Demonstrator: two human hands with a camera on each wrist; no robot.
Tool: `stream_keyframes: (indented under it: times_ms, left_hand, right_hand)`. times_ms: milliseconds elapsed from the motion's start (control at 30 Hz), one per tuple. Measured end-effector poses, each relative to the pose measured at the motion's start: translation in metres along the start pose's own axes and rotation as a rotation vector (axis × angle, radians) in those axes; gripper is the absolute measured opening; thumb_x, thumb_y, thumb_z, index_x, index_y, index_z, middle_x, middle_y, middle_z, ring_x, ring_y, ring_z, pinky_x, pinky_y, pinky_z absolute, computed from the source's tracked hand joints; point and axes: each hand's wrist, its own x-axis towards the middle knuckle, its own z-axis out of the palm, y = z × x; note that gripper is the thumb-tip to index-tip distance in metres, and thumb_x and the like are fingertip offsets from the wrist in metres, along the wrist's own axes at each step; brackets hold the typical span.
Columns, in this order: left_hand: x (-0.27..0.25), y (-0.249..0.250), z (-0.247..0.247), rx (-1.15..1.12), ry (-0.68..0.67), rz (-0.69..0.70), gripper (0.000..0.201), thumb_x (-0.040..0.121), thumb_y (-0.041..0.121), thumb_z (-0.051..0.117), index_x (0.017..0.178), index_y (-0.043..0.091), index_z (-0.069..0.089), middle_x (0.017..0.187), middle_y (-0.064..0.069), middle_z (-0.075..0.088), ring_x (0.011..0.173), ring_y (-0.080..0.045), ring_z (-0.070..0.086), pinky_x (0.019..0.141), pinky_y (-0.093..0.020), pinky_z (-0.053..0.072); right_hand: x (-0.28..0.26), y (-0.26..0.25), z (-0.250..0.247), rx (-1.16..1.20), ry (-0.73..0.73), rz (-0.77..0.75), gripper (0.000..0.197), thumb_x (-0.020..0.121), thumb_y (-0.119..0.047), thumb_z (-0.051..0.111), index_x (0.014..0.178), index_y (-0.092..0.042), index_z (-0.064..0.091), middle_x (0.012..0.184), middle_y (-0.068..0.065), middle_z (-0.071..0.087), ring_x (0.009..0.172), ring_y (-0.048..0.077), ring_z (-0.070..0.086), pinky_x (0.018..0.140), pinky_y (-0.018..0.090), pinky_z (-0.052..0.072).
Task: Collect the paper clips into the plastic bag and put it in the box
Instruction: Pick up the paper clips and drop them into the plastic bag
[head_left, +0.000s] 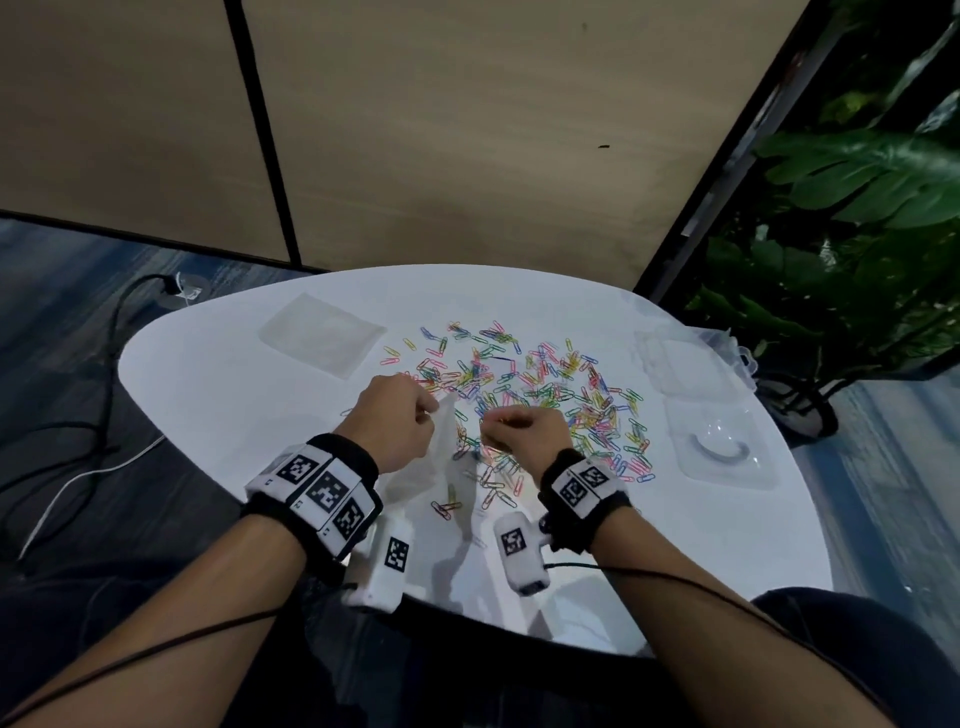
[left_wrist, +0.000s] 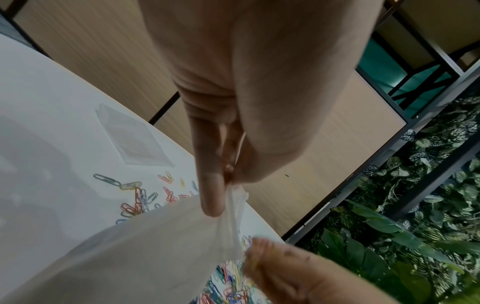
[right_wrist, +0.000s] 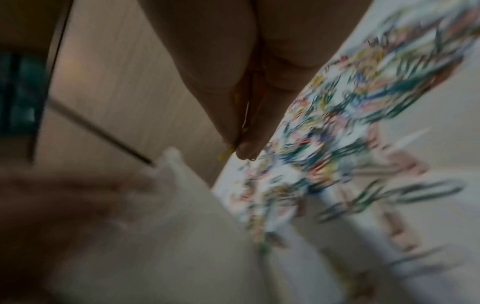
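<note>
Nearest on the desk (head_left: 218, 405), the left hand (head_left: 400, 421) pinches the bag (head_left: 421, 467) by its top corner; just right, the right hand (head_left: 519, 428) grips clips (head_left: 545, 384), most scattered beyond; box (head_left: 719, 444) far right.

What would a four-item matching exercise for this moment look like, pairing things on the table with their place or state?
Things:
1. plastic bag
2. paper clips
3. flat clear packet
4. clear plastic box

Place or state:
A. scattered across the middle of the table
B. lying flat at the far left of the table
C. pinched at its top edge by the left hand
D. standing near the table's right edge

Pairs: 1-C, 2-A, 3-B, 4-D
</note>
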Motion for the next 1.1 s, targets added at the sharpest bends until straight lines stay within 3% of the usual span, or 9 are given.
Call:
stream_keyframes:
  times_ms: [133, 233, 367, 467, 567, 633, 733, 867, 1100]
  left_hand:
    - [0.003, 0.007, 0.007, -0.053, 0.02, 0.001, 0.03, 0.088, 0.002, 0.056, 0.112, 0.004, 0.073, 0.08, -0.011, 0.076, 0.067, -0.019, 0.076, 0.081, -0.039, 0.062]
    - [0.003, 0.01, 0.01, -0.065, 0.039, 0.002, 0.028, 0.086, 0.003, 0.061, 0.112, 0.004, 0.073, 0.086, -0.012, 0.076, 0.076, -0.023, 0.076, 0.084, -0.04, 0.062]
    - [0.004, 0.014, 0.01, -0.02, 0.037, 0.024, 0.029, 0.084, 0.002, 0.059, 0.105, 0.009, 0.077, 0.082, -0.009, 0.076, 0.079, -0.024, 0.074, 0.084, -0.039, 0.061]
    - [0.001, 0.015, 0.008, 0.023, 0.025, 0.065, 0.029, 0.082, 0.001, 0.056, 0.091, 0.015, 0.081, 0.068, -0.005, 0.075, 0.072, -0.02, 0.073, 0.078, -0.038, 0.061]
    - [0.005, 0.01, 0.005, -0.005, 0.061, 0.013, 0.03, 0.085, 0.001, 0.055, 0.098, 0.014, 0.079, 0.07, -0.004, 0.076, 0.068, -0.014, 0.074, 0.079, -0.032, 0.06]
    - [0.007, 0.006, 0.004, -0.033, 0.082, -0.039, 0.031, 0.087, 0.001, 0.055, 0.11, 0.009, 0.075, 0.079, -0.005, 0.076, 0.066, -0.013, 0.075, 0.075, -0.025, 0.057]
    - [0.009, 0.003, 0.003, -0.055, 0.07, -0.048, 0.031, 0.089, 0.003, 0.055, 0.114, 0.007, 0.073, 0.082, -0.006, 0.077, 0.065, -0.011, 0.074, 0.077, -0.023, 0.055]
    - [0.009, 0.001, 0.002, -0.054, 0.072, -0.05, 0.031, 0.087, 0.002, 0.058, 0.114, 0.005, 0.073, 0.086, -0.008, 0.077, 0.075, -0.018, 0.073, 0.087, -0.029, 0.057]
    - [0.006, 0.001, 0.0, -0.029, 0.073, -0.013, 0.025, 0.086, 0.002, 0.055, 0.1, 0.001, 0.076, 0.085, -0.011, 0.076, 0.084, -0.028, 0.074, 0.088, -0.039, 0.059]
  right_hand:
    - [-0.014, -0.028, 0.016, 0.466, -0.181, 0.105, 0.011, 0.082, 0.008, 0.07, 0.092, 0.006, 0.07, 0.083, 0.016, 0.071, 0.076, 0.023, 0.07, 0.081, 0.031, 0.06]
    - [-0.017, -0.025, 0.03, 0.079, -0.196, 0.05, 0.005, 0.078, -0.003, 0.075, 0.082, -0.006, 0.077, 0.082, 0.014, 0.075, 0.077, 0.026, 0.073, 0.081, 0.038, 0.061]
    - [-0.016, -0.026, 0.036, -0.418, -0.178, -0.065, 0.026, 0.086, -0.01, 0.06, 0.107, -0.011, 0.076, 0.098, 0.009, 0.075, 0.078, 0.018, 0.063, 0.062, 0.02, 0.049]
    - [-0.021, -0.039, 0.034, -0.569, -0.283, -0.2, 0.03, 0.088, -0.002, 0.05, 0.105, -0.007, 0.074, 0.089, 0.01, 0.069, 0.077, 0.018, 0.056, 0.055, 0.017, 0.038]
    - [-0.024, -0.045, 0.023, -0.422, -0.201, -0.257, 0.031, 0.087, 0.003, 0.051, 0.098, -0.009, 0.077, 0.091, 0.008, 0.075, 0.073, 0.019, 0.064, 0.063, 0.011, 0.051]
    - [-0.014, -0.039, 0.007, -0.243, -0.115, -0.18, 0.029, 0.086, 0.005, 0.053, 0.092, -0.008, 0.078, 0.087, 0.008, 0.075, 0.076, 0.025, 0.071, 0.075, 0.03, 0.062]
    - [0.004, -0.019, -0.027, -0.607, -0.09, -0.055, 0.029, 0.084, -0.007, 0.067, 0.112, -0.016, 0.072, 0.111, 0.008, 0.071, 0.09, 0.022, 0.068, 0.086, 0.036, 0.059]
    - [0.008, 0.03, -0.052, -1.136, -0.246, 0.184, 0.105, 0.068, -0.039, 0.086, 0.152, -0.026, 0.025, 0.157, 0.013, 0.019, 0.137, 0.036, 0.04, 0.106, 0.046, 0.045]
    - [0.014, 0.065, -0.028, -1.129, -0.174, -0.149, 0.086, 0.074, -0.045, 0.078, 0.146, -0.026, 0.034, 0.14, 0.01, 0.035, 0.126, 0.029, 0.043, 0.102, 0.042, 0.047]
